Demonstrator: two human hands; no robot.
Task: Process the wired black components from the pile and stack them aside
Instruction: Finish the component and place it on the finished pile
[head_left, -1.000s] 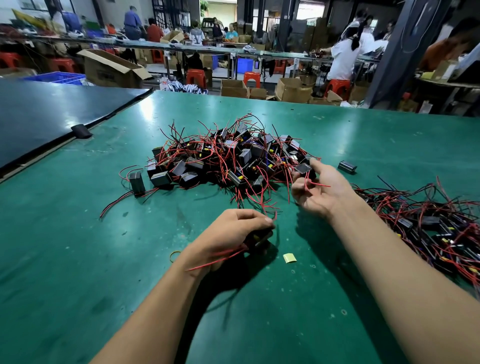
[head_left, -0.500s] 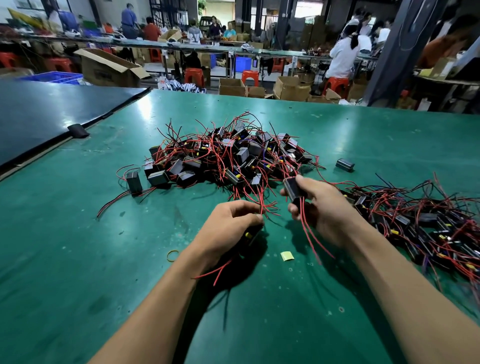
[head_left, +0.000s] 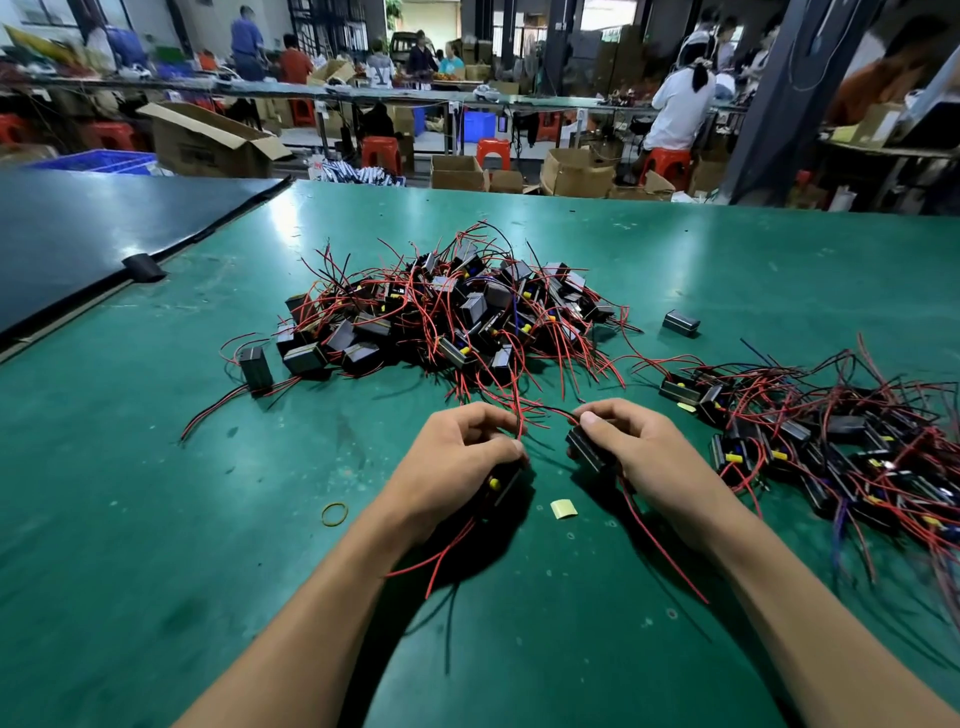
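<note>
Left hand (head_left: 457, 462) fingers clamped on black component (head_left: 504, 486), right hand (head_left: 649, 457) fingers on second component (head_left: 589, 449)

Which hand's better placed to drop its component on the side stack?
Likely right. The right hand grips a black component right beside the side stack; the left hand would have to cross over it.

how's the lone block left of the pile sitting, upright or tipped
Upright. The block stands on its end on the table, taller than wide, its top face level.
</note>
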